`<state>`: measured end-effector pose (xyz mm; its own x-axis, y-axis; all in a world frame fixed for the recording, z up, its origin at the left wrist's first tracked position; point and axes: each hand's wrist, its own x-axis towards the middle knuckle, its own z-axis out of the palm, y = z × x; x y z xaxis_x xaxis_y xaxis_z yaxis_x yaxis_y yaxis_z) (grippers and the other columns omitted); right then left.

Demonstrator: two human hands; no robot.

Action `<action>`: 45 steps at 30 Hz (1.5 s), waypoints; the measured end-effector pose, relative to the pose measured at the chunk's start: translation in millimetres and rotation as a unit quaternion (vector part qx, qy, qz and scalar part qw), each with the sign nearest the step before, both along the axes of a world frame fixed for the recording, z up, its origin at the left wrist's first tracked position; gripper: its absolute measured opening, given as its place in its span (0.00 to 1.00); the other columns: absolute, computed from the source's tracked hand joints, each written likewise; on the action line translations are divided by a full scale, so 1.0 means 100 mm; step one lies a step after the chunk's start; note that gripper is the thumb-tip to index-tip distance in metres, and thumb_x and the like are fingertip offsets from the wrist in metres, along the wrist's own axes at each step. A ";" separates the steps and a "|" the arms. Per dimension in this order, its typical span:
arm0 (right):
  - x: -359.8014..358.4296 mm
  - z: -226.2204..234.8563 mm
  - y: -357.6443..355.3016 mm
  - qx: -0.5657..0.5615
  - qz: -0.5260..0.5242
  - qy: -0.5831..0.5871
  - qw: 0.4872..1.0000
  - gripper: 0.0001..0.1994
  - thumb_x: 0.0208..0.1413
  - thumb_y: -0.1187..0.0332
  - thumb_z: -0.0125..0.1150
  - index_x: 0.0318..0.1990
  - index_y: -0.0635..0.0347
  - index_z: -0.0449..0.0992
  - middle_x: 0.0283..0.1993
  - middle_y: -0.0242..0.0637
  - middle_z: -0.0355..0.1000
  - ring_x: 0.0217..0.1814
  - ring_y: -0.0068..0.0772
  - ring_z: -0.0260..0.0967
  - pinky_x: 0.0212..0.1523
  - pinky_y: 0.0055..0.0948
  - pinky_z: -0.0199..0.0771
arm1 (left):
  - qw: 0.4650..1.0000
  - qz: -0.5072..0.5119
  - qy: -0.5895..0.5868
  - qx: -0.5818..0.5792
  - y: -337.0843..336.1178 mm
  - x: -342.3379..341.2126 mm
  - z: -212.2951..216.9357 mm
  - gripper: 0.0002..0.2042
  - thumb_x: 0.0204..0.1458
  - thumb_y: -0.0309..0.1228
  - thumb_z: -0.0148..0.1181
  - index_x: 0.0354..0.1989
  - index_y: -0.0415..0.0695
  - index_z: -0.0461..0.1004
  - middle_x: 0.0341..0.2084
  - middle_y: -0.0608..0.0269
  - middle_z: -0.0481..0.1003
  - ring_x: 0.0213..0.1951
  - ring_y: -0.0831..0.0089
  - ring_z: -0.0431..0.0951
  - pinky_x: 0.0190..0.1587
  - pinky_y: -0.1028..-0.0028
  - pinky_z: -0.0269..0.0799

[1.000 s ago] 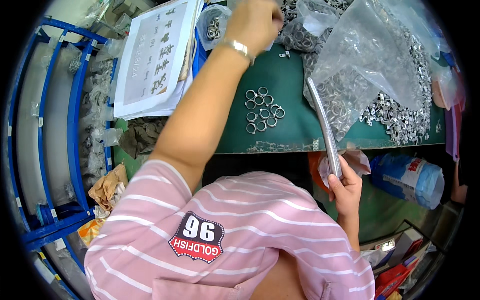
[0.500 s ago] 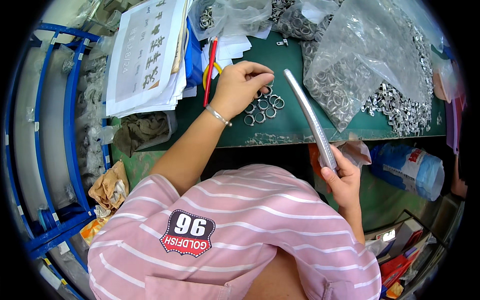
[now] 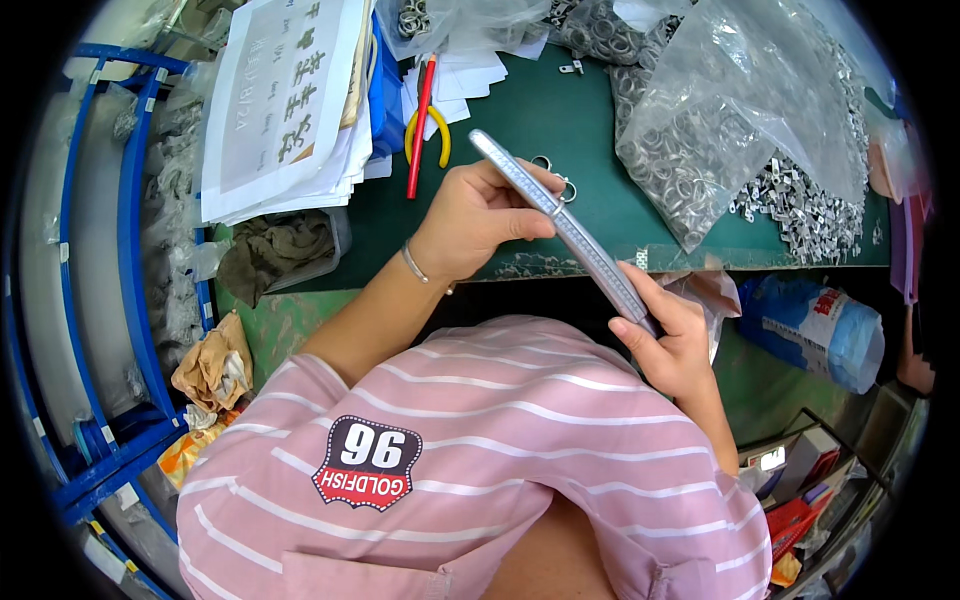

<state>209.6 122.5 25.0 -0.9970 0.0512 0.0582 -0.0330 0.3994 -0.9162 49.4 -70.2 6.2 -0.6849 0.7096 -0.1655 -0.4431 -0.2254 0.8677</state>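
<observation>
2 hands [image 3: 478, 215] [image 3: 668, 335] grip metal bar [image 3: 560, 222] w/ rings [image 3: 560, 180].

The long flat bar [image 3: 560, 220] looks like dull grey metal with a brushed sheen. The bags [image 3: 730, 110] are thin, clear, glossy plastic, crinkled, over shiny metal rings [image 3: 680, 170] and clips [image 3: 800, 210]. The table [image 3: 500, 110] has a matt green surface, chipped along its edge. The sheets [image 3: 290, 100] are matt white paper
</observation>
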 end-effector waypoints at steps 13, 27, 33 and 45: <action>0.22 -0.03 0.12 -0.192 -0.033 -0.138 0.971 0.24 0.48 0.72 0.62 0.54 0.69 0.67 0.28 0.31 0.71 0.23 0.15 0.62 0.23 0.17 0.62 | 0.982 0.129 -0.061 0.124 -0.08 -0.28 0.00 0.07 0.50 0.24 0.52 0.36 0.36 0.69 0.33 0.60 0.70 0.31 0.77 0.70 0.32 0.79 0.72; 0.28 -0.07 0.09 -0.184 -0.092 -0.132 0.970 0.25 0.49 0.72 0.62 0.55 0.70 0.65 0.35 0.30 0.68 0.31 0.13 0.60 0.32 0.12 0.60 | 0.816 0.090 0.481 -0.309 0.04 -0.27 -0.15 0.05 0.43 0.22 0.60 0.30 0.37 0.74 0.28 0.57 0.68 0.30 0.64 0.73 0.34 0.72 0.69; 0.27 -0.09 0.08 -0.159 -0.087 -0.143 0.973 0.24 0.49 0.71 0.62 0.54 0.71 0.66 0.34 0.30 0.69 0.33 0.15 0.61 0.35 0.14 0.61 | 0.769 0.033 0.550 -0.325 0.02 -0.28 -0.19 0.05 0.42 0.20 0.60 0.28 0.37 0.73 0.31 0.57 0.68 0.31 0.63 0.72 0.36 0.70 0.69; 0.25 -0.14 0.07 -0.105 -0.064 -0.096 0.988 0.23 0.47 0.73 0.62 0.53 0.70 0.67 0.32 0.35 0.72 0.32 0.17 0.64 0.35 0.17 0.65 | 0.991 0.065 -0.110 0.045 0.04 -0.27 -0.07 0.08 0.56 0.26 0.51 0.41 0.36 0.70 0.28 0.66 0.69 0.25 0.83 0.63 0.24 0.86 0.58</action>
